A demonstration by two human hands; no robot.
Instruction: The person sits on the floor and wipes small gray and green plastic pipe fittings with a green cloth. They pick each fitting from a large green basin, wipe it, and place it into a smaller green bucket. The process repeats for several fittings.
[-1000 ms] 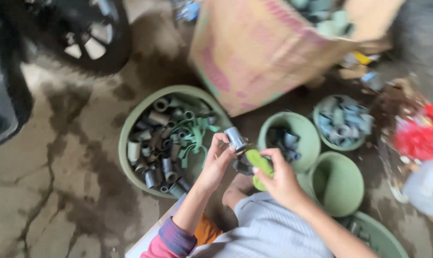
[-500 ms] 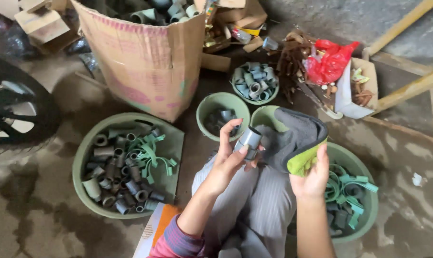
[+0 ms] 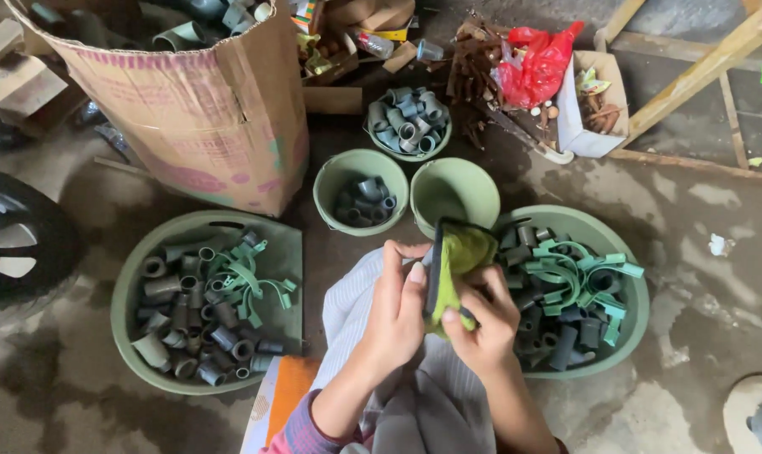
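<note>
**Floor-level sorting spot, both hands on a green cloth**

On the stained concrete floor (image 3: 701, 210), person seated, lap in grey fabric. Landmark: the cardboard box (image 3: 204, 118), top left, torn open, grey pipe pieces inside.

- Left hand (image 3: 394, 311): below-right of the box, over the lap, fingers curled against the green-and-dark cloth (image 3: 452, 269). What sits under the palm can't be seen.
- Right hand (image 3: 482, 324): just right of the left hand, clenched on the cloth's lower edge, thumb on top.
- Cloth is pinched between both hands, standing upright, above the lap.
- Left basin (image 3: 137, 261): directly below the box, green, holds grey pipe couplings plus green clamp straps.
- Right basin (image 3: 637, 290): far right of the box, same mix, just beside the right hand.
- Small bucket (image 3: 330, 181): right of the box, a few grey fittings inside. Second green bucket (image 3: 482, 181) touches it on the far side.
- Small bowl (image 3: 436, 143) of grey fittings beyond those.
- Red plastic bag (image 3: 537, 59), top, well right of the box, amid brown scrap.
- Wooden beam (image 3: 709, 63), far right, slanted.
- Wheel (image 3: 19, 252), left of the box.

Floor is patchy, dark-stained, damp-looking.
</note>
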